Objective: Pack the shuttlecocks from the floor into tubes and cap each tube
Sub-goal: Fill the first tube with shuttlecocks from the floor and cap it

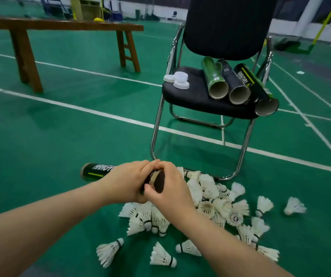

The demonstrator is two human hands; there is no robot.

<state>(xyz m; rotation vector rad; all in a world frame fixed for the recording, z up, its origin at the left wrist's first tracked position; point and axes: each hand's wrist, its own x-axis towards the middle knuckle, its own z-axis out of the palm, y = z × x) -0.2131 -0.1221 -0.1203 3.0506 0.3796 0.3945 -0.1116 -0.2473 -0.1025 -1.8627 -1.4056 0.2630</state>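
One green court floor (64, 136) with white lines is carrying everything in view. Standing on it at upper left is a wooden bench (60, 27), and at upper right a black folding chair (210, 96) on a chrome frame.

Three open tubes (238, 84) are lying side by side on the chair seat, mouths facing the camera; the rightmost is overhanging the seat edge. Near them, on the left part of the seat, a cluster of white plastic caps (177, 79) is resting.

Below the chair, a loose pile of white feather shuttlecocks (210, 202) is lying on the floor, with several strays scattered around its edges.

Above the pile, a black tube (98, 170) with a yellow stripe is being held roughly level, closed end pointing left. The left hand (126, 182) is wrapping around its body near the mouth, fingers clamped on it. The right hand (170, 188) is meeting the open mouth, fingers curled over the rim; whether they are pinching anything cannot be told.
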